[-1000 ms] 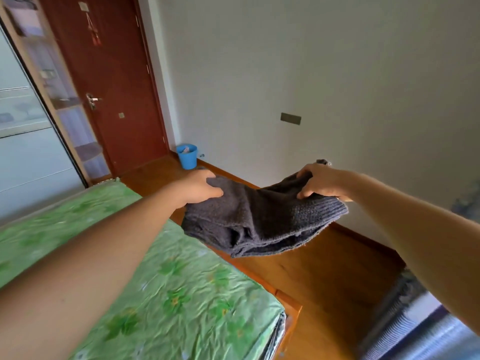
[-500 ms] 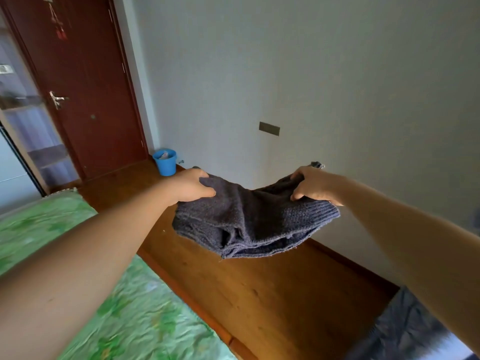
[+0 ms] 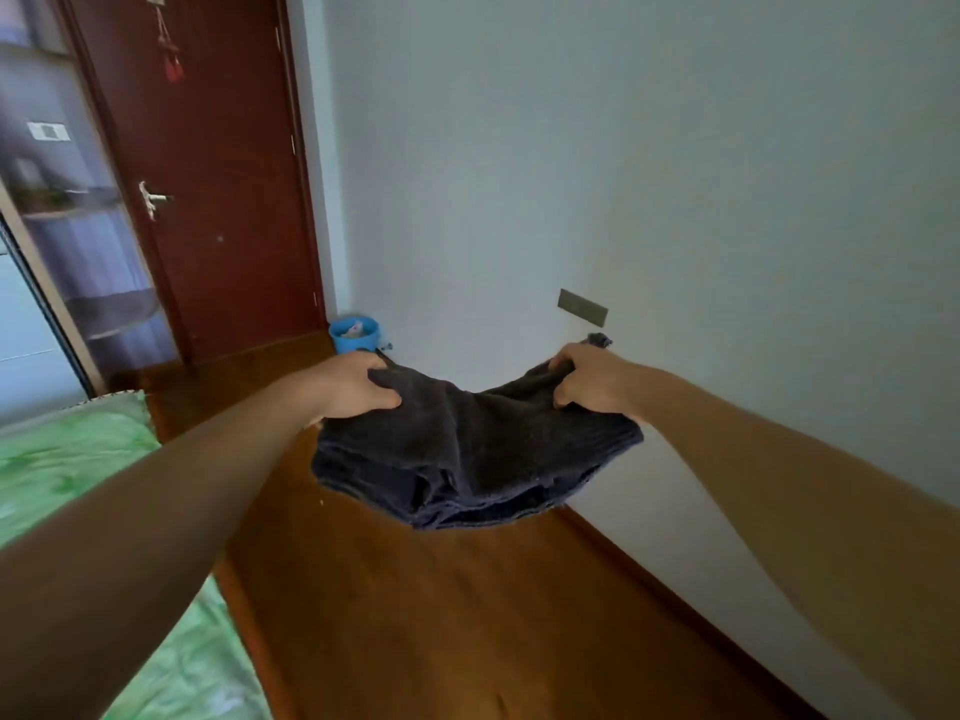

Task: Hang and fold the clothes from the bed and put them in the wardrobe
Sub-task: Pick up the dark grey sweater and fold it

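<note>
The left hand (image 3: pixel 358 387) and the right hand (image 3: pixel 592 381) both hold a dark grey sweater (image 3: pixel 467 454). It is folded up into a thick bundle. Each hand has its fingers curled tight on the top edge, the left hand at the left end and the right hand at the right end. The sweater sags in the middle between the 2 hands. It hangs in the air over the wood floor (image 3: pixel 441 615), just past the side of the bed (image 3: pixel 62 459), and it touches neither. The bed has a green cover and sits at the lower left, under the left arm. A pale wall (image 3: pixel 623 148) is behind the sweater, with a small dark plate (image 3: pixel 582 307) on it near the right hand. A blue bucket (image 3: pixel 356 335) stands on the floor in the corner, beside a red-brown door (image 3: pixel 208 174). The door is closed and has a silver handle (image 3: pixel 150 199). Left of the door are shelves (image 3: pixel 78 226) with blurry things on them
</note>
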Demonstrator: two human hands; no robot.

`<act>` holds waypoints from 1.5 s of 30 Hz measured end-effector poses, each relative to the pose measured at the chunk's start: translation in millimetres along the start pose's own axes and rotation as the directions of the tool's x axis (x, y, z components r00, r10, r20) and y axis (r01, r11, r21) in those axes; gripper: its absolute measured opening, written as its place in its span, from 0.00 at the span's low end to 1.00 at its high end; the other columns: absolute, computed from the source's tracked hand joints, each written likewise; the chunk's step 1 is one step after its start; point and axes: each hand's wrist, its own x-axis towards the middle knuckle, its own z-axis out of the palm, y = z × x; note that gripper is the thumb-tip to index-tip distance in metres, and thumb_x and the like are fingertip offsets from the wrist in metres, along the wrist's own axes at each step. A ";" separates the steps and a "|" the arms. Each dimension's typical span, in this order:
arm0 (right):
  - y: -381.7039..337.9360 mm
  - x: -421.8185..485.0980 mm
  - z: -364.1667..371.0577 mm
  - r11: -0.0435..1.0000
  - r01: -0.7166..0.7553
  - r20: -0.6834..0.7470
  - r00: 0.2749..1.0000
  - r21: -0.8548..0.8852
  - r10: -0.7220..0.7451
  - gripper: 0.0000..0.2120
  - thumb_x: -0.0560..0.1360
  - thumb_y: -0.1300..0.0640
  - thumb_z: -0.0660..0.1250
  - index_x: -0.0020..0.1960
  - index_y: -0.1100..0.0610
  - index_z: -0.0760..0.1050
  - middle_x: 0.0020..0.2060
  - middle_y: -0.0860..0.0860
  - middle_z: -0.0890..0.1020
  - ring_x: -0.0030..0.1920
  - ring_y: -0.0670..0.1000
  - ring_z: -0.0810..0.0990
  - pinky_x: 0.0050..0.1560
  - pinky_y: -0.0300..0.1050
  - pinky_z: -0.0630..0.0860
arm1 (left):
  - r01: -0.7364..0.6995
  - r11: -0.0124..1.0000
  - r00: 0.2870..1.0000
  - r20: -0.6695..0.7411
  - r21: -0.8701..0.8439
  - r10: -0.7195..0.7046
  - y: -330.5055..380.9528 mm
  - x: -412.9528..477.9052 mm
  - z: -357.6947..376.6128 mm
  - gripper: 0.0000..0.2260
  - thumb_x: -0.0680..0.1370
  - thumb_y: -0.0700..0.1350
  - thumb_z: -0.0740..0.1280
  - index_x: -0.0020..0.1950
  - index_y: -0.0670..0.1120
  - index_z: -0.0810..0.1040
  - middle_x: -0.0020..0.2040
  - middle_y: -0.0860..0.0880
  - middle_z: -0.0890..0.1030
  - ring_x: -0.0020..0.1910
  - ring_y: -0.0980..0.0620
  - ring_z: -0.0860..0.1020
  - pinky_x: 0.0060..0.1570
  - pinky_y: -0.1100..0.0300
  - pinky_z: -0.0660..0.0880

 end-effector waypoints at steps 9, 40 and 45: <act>-51.1 145.7 -8.4 0.981 0.194 0.113 0.974 0.021 -0.196 0.18 0.75 0.60 0.68 0.63 0.49 0.72 0.49 0.48 0.73 0.49 0.50 0.75 0.48 0.47 0.73 | 0.242 0.970 0.956 -0.170 -0.008 -0.239 -35.3 59.0 -52.0 0.16 0.75 0.54 0.73 0.60 0.51 0.77 0.52 0.50 0.78 0.48 0.50 0.78 0.50 0.54 0.77; -297.0 672.2 12.2 0.729 0.682 0.402 0.652 0.060 -0.643 0.15 0.72 0.63 0.67 0.59 0.57 0.76 0.52 0.63 0.78 0.48 0.56 0.78 0.50 0.53 0.76 | 0.608 0.748 0.616 -0.436 -0.267 -0.656 -203.4 375.3 -212.5 0.15 0.76 0.49 0.73 0.61 0.47 0.79 0.52 0.46 0.80 0.47 0.48 0.79 0.48 0.56 0.75; -394.8 756.5 48.1 0.712 0.699 0.403 0.635 0.062 -0.659 0.15 0.73 0.64 0.67 0.60 0.58 0.77 0.51 0.63 0.79 0.47 0.56 0.77 0.53 0.54 0.76 | 0.653 0.718 0.578 -0.453 -0.241 -0.678 -283.2 424.9 -284.3 0.16 0.76 0.49 0.73 0.62 0.48 0.78 0.53 0.46 0.80 0.48 0.46 0.78 0.49 0.56 0.74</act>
